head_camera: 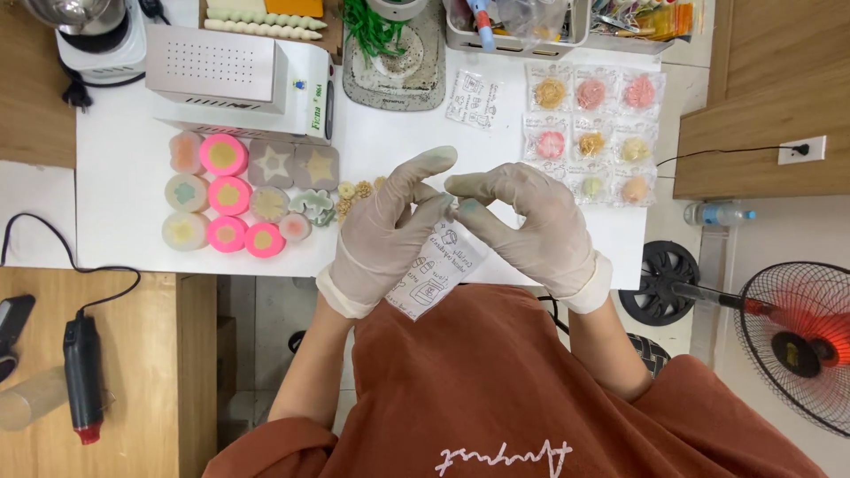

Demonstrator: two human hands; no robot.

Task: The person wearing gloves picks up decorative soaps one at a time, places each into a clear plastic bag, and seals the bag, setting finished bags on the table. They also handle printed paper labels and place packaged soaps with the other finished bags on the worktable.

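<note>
At frame centre, the left hand (381,235) and right hand (522,230), both gloved, pinch the mouth of a small printed clear bag (438,270) above the desk (124,168) edge. Fingers narrow, gripping film. Separate the layers evenly; keep the opening upward. Round soaps (226,199) lie at left.

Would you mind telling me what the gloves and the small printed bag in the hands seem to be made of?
The gloves on the left hand and right hand look like thin, matte, off-white latex or similar rubber: they cling and wrinkle at the knuckles. The small bag looks like clear, glossy plastic film, since the shirt shows through it.
</note>
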